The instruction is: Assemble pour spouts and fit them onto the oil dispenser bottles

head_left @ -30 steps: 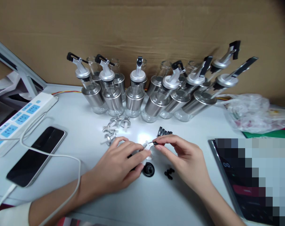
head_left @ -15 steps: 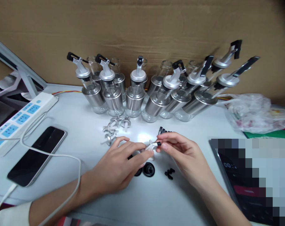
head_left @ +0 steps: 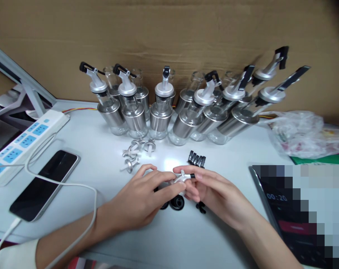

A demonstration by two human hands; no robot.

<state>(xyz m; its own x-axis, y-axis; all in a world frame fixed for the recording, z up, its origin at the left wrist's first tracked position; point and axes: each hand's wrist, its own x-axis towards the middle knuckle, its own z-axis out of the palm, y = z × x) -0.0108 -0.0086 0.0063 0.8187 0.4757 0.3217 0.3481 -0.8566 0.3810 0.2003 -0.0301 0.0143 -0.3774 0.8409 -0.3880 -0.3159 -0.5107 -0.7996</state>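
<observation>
Between both hands sits a silver pourer spout [head_left: 182, 176] with a short black tip pointing right. My left hand [head_left: 144, 192] pinches its wider end between thumb and fingers, hiding part of it. At the tip is my right hand [head_left: 214, 190], fingers curled around and under the spout. Black round stopper parts [head_left: 177, 202] lie below the hands, partly covered by the left one. Small black pieces [head_left: 201, 207] are half hidden under my right hand. Several black flip levers [head_left: 196, 159] rest in a row beyond it. Loose silver pourer tops [head_left: 129, 164] lie to the left.
Glass-and-steel bottles [head_left: 161, 116], several with pourers fitted, stand along the cardboard backing [head_left: 169, 33]. A phone [head_left: 44, 185], white cable [head_left: 95, 201] and power strip [head_left: 26, 141] are at left. At right are a plastic bag [head_left: 298, 130] and a device with a timer display [head_left: 276, 197].
My right hand has shifted lower, its fingers now under the spout. The spout has tilted to lie more level, its black tip further right. More of the black levers now shows.
</observation>
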